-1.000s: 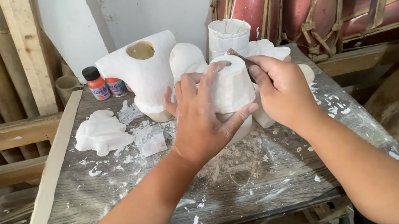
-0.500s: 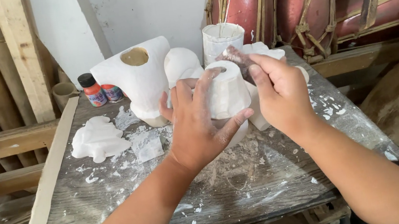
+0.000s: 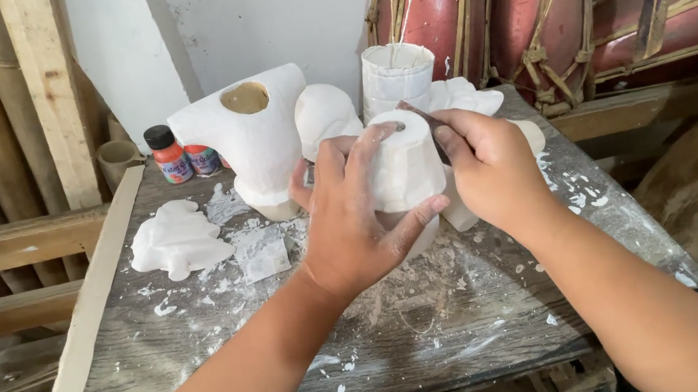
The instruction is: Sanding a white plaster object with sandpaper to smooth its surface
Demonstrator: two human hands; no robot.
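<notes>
Little has shifted since the earlier frames: both hands hold the same places on the white plaster cast (image 3: pixel 404 165), with only the view drifting slightly.

Item: white plaster cast, rounded and cup-like, long axis roughly upright, held just above the middle of the bench (image 3: pixel 210 370), toward its far edge.

Left hand (image 3: pixel 352 214): wrapped round the cast's near-left side, fingers (image 3: pixel 420 213) closed on it, thumb up over the top rim. It is the nearer, carrying hand.

Right hand (image 3: pixel 491 167): touching the cast's right side, fingers closed on a thin dark scraping tool (image 3: pixel 420 118) whose tip meets the top rim.

Surroundings: larger white mould with a tan opening (image 3: pixel 254 136) toward the far-left; flat white casting (image 3: pixel 177 238) by the left edge; two small paint bottles (image 3: pixel 184 155) at the far-left corner; plaster chips scattered around.
</notes>
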